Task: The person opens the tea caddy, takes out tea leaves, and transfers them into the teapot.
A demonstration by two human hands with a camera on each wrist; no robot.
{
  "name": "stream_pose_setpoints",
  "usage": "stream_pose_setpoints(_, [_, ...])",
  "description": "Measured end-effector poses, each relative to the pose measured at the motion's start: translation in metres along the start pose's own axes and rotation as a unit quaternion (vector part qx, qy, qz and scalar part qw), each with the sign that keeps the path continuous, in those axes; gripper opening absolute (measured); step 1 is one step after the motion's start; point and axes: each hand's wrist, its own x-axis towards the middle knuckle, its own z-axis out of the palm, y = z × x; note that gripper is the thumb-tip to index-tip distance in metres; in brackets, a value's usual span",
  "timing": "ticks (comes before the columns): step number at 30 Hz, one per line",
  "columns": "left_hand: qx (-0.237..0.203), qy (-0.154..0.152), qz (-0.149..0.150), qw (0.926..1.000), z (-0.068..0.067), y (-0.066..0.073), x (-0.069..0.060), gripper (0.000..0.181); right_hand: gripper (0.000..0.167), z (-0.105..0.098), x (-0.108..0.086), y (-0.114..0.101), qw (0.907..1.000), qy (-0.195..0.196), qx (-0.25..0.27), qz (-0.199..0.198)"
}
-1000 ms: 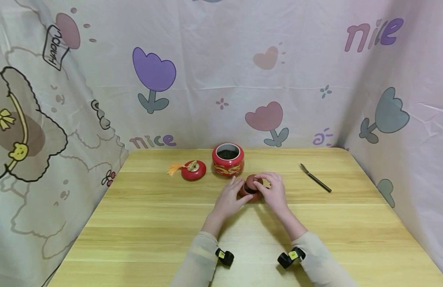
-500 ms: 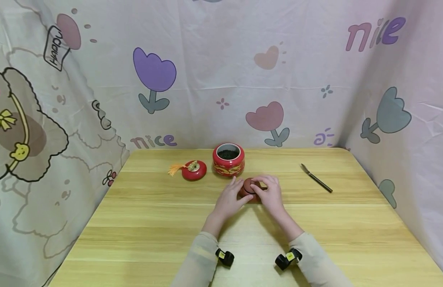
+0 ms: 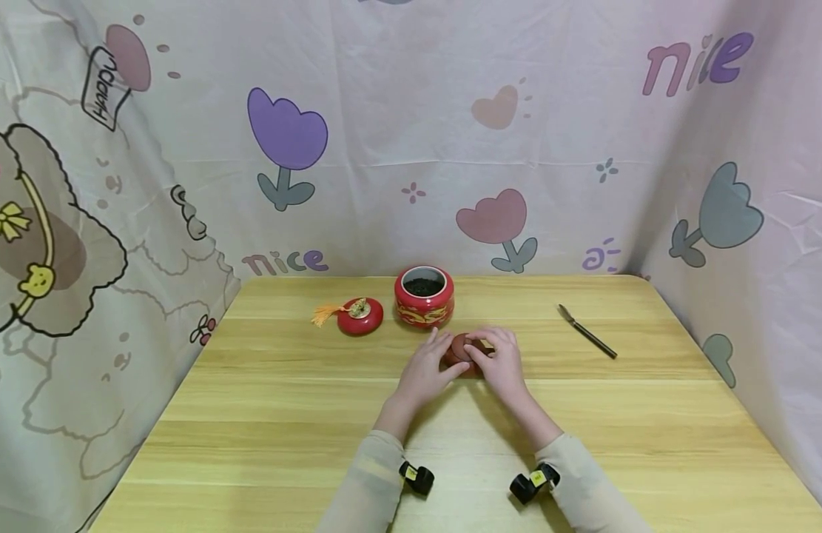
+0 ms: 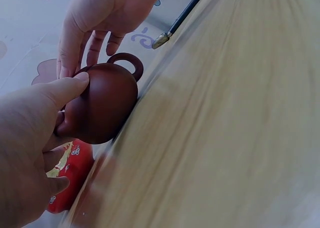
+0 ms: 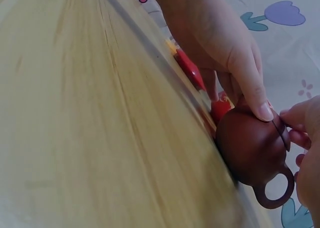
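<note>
A small brown clay teapot stands on the wooden table, its loop handle pointing right. My left hand holds the pot's body on the spout side, thumb on the upper edge. With thumb and fingers, my right hand pinches the round lid, which sits over the pot's opening. Fingers hide the lid's knob and part of the rim. Just behind stands an uncovered red jar with gold decoration and dark, loose contents that look like tea leaves.
Left of the jar lies its red lid with an orange tassel. A slim dark-handled tool with a small metal blade or scoop end lies to the right. Printed cloth hangs behind the table.
The teapot lid has come down from a tilted position above the opening and now lies flat over it. My right hand lowered with it; my left hand has stayed in place.
</note>
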Motion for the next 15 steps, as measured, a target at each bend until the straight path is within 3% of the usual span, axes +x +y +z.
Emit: stream_pose_setpoints(15, [-0.021, -0.009, -0.013, 0.9997, -0.0007, 0.0002, 0.0004, 0.072, 0.021, -0.0008, -0.0005, 0.0041, 0.9969, -0.001, -0.065, -0.044])
